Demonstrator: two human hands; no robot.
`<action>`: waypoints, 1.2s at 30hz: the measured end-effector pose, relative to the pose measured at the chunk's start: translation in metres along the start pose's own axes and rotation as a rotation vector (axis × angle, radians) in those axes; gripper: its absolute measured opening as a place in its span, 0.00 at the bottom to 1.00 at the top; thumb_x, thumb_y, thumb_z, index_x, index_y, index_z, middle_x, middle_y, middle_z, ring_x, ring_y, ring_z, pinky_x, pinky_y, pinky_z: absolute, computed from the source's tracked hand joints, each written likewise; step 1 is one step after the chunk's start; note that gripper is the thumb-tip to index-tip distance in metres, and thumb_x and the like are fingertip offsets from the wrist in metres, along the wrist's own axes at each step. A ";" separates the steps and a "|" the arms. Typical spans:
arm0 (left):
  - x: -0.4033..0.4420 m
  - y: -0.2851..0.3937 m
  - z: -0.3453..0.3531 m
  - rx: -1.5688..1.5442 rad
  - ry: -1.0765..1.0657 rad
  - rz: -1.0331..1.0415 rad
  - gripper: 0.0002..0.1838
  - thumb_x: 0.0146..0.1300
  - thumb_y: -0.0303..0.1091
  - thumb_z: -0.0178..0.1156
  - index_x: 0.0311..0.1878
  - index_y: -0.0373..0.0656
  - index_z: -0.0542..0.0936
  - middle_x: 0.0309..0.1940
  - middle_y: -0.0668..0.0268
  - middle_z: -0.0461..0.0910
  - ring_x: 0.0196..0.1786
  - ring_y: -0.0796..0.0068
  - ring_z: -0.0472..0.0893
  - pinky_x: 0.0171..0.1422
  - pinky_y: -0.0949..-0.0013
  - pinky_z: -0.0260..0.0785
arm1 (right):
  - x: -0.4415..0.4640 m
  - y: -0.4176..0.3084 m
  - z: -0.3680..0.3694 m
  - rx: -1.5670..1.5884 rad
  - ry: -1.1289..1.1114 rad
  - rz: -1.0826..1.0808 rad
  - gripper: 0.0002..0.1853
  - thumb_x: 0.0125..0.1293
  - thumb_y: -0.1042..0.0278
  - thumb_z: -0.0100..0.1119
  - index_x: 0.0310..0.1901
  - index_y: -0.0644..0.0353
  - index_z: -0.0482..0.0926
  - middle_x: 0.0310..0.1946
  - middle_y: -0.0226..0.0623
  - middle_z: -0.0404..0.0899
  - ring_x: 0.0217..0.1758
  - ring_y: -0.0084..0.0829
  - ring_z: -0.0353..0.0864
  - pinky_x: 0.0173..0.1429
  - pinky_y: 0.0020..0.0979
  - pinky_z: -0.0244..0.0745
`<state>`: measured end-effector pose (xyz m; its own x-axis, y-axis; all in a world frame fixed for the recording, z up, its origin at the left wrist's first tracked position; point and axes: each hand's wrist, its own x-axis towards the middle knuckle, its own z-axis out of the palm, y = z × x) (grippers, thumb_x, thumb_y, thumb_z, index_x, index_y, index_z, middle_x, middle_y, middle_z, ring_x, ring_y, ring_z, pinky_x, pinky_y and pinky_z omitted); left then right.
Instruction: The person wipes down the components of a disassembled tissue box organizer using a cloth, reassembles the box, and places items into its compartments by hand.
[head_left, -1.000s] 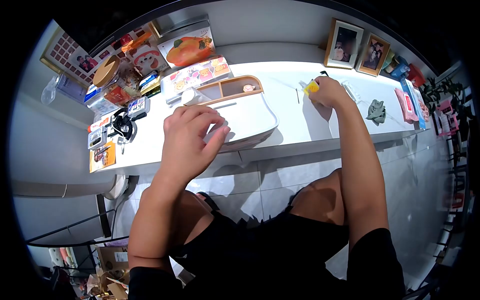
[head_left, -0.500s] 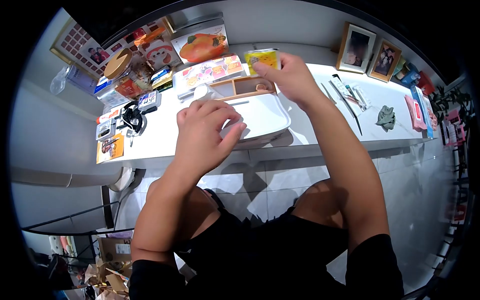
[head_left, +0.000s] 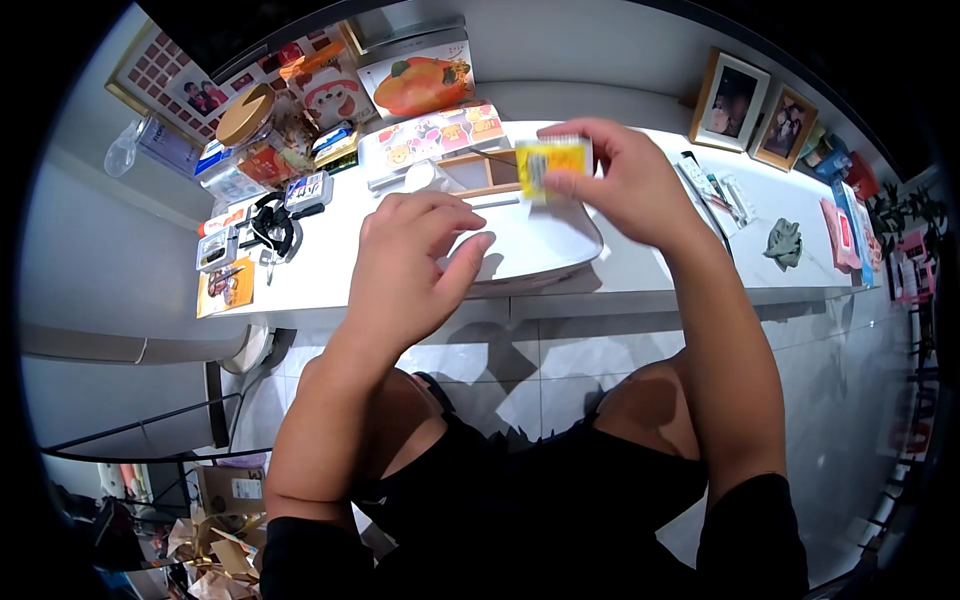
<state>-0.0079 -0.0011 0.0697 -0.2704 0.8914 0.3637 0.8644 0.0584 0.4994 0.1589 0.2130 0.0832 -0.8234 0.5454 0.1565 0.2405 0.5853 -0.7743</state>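
Observation:
My right hand (head_left: 632,185) pinches a small yellow packet (head_left: 540,160) with a barcode-like patch, slightly blurred. It is held above a white storage box (head_left: 545,240) with a wooden-edged compartment section (head_left: 500,172) along its back. My left hand (head_left: 410,255) hovers over the front left of that box, fingers curled, with a gap between thumb and fingers and nothing seen in it. A small white round object (head_left: 425,177) sits just behind the left hand. Behind the box lies a long white case (head_left: 435,142) with cartoon animal prints.
At the left are a jar with a wooden lid (head_left: 245,115), black straps (head_left: 272,225) and an orange card (head_left: 226,288). A fruit-printed box (head_left: 420,82) stands at the back. To the right are picture frames (head_left: 728,100), a grey-green cloth (head_left: 784,244) and a pink pack (head_left: 840,235).
My right hand has brought the yellow packet down and nearer, turning it so another side shows. My left hand stays over the box. The view has shifted slightly.

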 end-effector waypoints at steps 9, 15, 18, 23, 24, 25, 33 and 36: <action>-0.007 0.015 0.005 0.175 -0.010 0.116 0.16 0.68 0.41 0.72 0.56 0.48 0.90 0.62 0.65 0.86 0.69 0.56 0.77 0.76 0.51 0.59 | -0.007 0.061 -0.041 -0.046 0.295 0.139 0.15 0.74 0.59 0.70 0.55 0.58 0.91 0.36 0.33 0.88 0.34 0.26 0.83 0.40 0.32 0.79; -0.012 0.023 0.023 0.250 -0.100 0.214 0.23 0.69 0.52 0.70 0.63 0.54 0.87 0.69 0.71 0.84 0.73 0.56 0.75 0.76 0.41 0.55 | -0.009 0.128 -0.074 -0.764 0.000 0.737 0.21 0.67 0.49 0.73 0.49 0.60 0.91 0.47 0.46 0.92 0.52 0.43 0.92 0.57 0.40 0.84; -0.011 0.025 0.022 0.275 -0.106 0.234 0.23 0.69 0.52 0.70 0.63 0.54 0.87 0.68 0.71 0.84 0.72 0.57 0.76 0.76 0.41 0.55 | 0.001 0.134 -0.068 -0.835 -0.022 0.775 0.19 0.66 0.50 0.73 0.49 0.56 0.92 0.49 0.44 0.93 0.52 0.43 0.92 0.57 0.41 0.85; -0.012 0.024 0.020 0.211 -0.099 0.269 0.22 0.68 0.50 0.71 0.62 0.53 0.88 0.67 0.69 0.84 0.69 0.58 0.77 0.73 0.45 0.60 | 0.008 0.102 -0.048 -0.555 0.027 0.716 0.20 0.62 0.55 0.72 0.49 0.60 0.92 0.48 0.48 0.93 0.50 0.44 0.93 0.56 0.42 0.86; -0.012 0.023 0.020 0.214 -0.099 0.266 0.22 0.68 0.50 0.71 0.62 0.53 0.88 0.67 0.69 0.84 0.69 0.58 0.77 0.73 0.45 0.60 | 0.009 0.100 -0.043 -0.614 -0.035 0.722 0.20 0.62 0.55 0.71 0.48 0.62 0.92 0.48 0.49 0.92 0.50 0.44 0.93 0.56 0.42 0.86; -0.012 0.023 0.020 0.196 -0.120 0.247 0.22 0.68 0.49 0.72 0.63 0.54 0.87 0.68 0.68 0.83 0.71 0.57 0.76 0.75 0.44 0.59 | 0.010 0.100 -0.040 -0.671 -0.097 0.726 0.20 0.62 0.56 0.71 0.48 0.63 0.92 0.48 0.50 0.92 0.50 0.45 0.93 0.55 0.41 0.86; 0.022 -0.002 0.011 0.218 0.214 0.109 0.17 0.65 0.41 0.73 0.56 0.53 0.90 0.55 0.66 0.87 0.61 0.57 0.79 0.65 0.50 0.67 | 0.026 0.090 -0.025 -0.684 -0.200 0.728 0.20 0.56 0.57 0.72 0.46 0.63 0.93 0.45 0.52 0.92 0.45 0.46 0.94 0.52 0.38 0.86; 0.058 -0.012 0.001 0.333 0.216 0.099 0.16 0.65 0.39 0.72 0.55 0.52 0.90 0.55 0.64 0.88 0.61 0.57 0.80 0.65 0.49 0.67 | 0.029 0.087 -0.019 -0.582 -0.090 0.712 0.16 0.58 0.59 0.71 0.41 0.62 0.92 0.40 0.47 0.93 0.40 0.38 0.92 0.48 0.35 0.85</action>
<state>-0.0334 0.0506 0.0838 -0.2311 0.7869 0.5721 0.9711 0.1508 0.1848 0.1653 0.2916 0.0317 -0.4130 0.8580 -0.3055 0.9058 0.3521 -0.2359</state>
